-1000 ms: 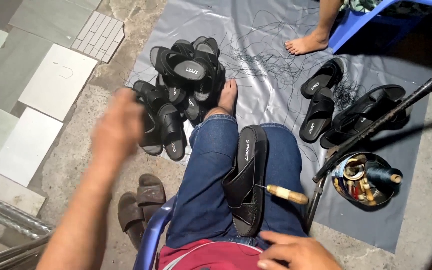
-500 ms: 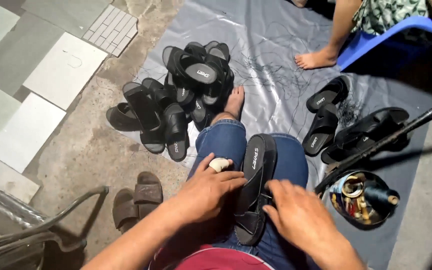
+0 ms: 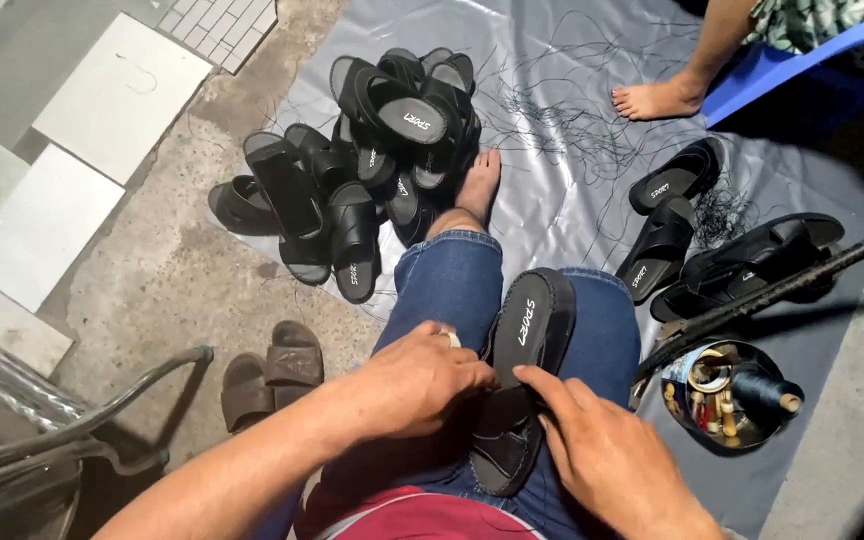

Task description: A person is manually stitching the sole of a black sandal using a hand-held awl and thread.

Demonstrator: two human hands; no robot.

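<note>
Gripping black sandal point(image 3: 522, 390) on lap | left hand point(image 3: 417, 380), back from the sandal pile point(image 3: 372, 170), pinches strap | right hand point(image 3: 602, 455) pinches strap too | both hands now working it

- Black sandal point(image 3: 524, 375): lying sole-down lengthwise on the lap, toe end pointing away, strap w/ both hands on it near the middle.
</note>
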